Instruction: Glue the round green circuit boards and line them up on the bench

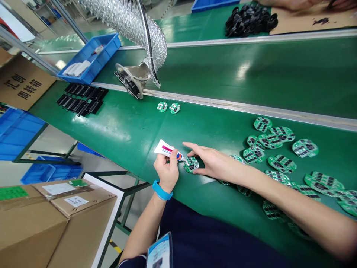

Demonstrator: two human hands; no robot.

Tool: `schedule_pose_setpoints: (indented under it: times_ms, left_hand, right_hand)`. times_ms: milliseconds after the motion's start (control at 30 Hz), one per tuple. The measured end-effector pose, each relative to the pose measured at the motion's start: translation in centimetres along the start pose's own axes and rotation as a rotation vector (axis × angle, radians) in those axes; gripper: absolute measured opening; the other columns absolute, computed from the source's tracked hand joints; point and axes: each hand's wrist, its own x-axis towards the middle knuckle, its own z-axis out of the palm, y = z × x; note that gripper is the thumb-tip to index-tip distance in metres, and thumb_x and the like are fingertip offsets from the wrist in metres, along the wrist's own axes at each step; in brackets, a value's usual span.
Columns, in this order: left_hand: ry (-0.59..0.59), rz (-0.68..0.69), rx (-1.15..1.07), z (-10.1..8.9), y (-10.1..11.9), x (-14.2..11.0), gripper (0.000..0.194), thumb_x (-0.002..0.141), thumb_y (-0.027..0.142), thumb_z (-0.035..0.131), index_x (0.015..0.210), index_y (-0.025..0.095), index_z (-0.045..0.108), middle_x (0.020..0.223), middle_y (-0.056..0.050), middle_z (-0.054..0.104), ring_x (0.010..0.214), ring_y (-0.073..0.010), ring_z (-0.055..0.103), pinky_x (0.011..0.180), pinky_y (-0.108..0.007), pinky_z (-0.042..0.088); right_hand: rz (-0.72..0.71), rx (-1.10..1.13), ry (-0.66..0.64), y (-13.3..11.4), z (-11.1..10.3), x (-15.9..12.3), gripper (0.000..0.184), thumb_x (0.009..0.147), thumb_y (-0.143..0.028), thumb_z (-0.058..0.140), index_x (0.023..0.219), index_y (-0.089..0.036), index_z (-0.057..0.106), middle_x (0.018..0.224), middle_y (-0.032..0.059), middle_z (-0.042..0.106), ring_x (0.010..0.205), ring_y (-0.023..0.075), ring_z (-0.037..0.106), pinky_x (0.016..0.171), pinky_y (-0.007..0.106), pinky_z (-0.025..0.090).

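A white glue tube (166, 148) with a pink and blue label is pinched in my left hand (167, 168), its nozzle pointing right and down. The nozzle tip meets a small round green circuit board (191, 165) lying on the bench. My right hand (208, 160) steadies that board, thumb at its lower right edge and a finger at its upper edge, while the index finger stretches out above. Under and beyond my right forearm lie several more circuit boards (281, 163), some overlapping. Two small boards (174, 108) sit farther back, near the rail.
A silver exhaust duct (160, 41) hangs over the bench's back rail. Black parts (80, 99) lie in rows at left, near a blue tray (92, 59). Cardboard boxes (83, 219) stand at lower left. Across the bench, another person's hands (295, 3) are by a black pile (249, 20).
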Motion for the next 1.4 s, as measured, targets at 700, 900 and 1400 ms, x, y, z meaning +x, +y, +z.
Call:
schedule_pose_setpoints:
  times_ms: [700, 900, 1400]
  left_hand:
    - [-0.023, 0.040, -0.032, 0.8, 1.0, -1.0, 0.031, 0.091, 0.045, 0.066, 0.098, 0.016, 0.067, 0.089, -0.010, 0.075, 0.073, -0.0192, 0.072, 0.063, -0.029, 0.056]
    - [-0.008, 0.042, -0.022, 1.1, 0.5, -0.7, 0.032, 0.090, 0.047, 0.066, 0.097, 0.016, 0.067, 0.089, -0.010, 0.075, 0.074, -0.0194, 0.072, 0.061, -0.028, 0.055]
    - [0.023, 0.127, 0.049, 1.0, 0.1, -0.2, 0.030, 0.092, 0.044, 0.065, 0.101, 0.015, 0.067, 0.086, -0.008, 0.075, 0.070, -0.0166, 0.071, 0.062, -0.027, 0.053]
  right_hand:
    - [0.004, 0.004, -0.008, -0.5, -0.2, -0.2, 0.095, 0.078, -0.024, 0.074, 0.156, -0.025, 0.019, 0.130, 0.0125, 0.064, 0.126, 0.0336, 0.057, 0.097, 0.048, 0.052]
    - [0.015, 0.021, -0.023, -0.4, -0.1, -0.3, 0.098, 0.078, -0.024, 0.076, 0.157, -0.026, 0.016, 0.130, 0.0115, 0.064, 0.126, 0.0338, 0.057, 0.097, 0.049, 0.051]
    - [-0.003, 0.028, -0.002, 0.0, 0.3, -0.4, 0.106, 0.077, -0.024, 0.078, 0.159, -0.031, 0.012, 0.135, 0.0099, 0.062, 0.127, 0.0330, 0.057, 0.097, 0.048, 0.052]
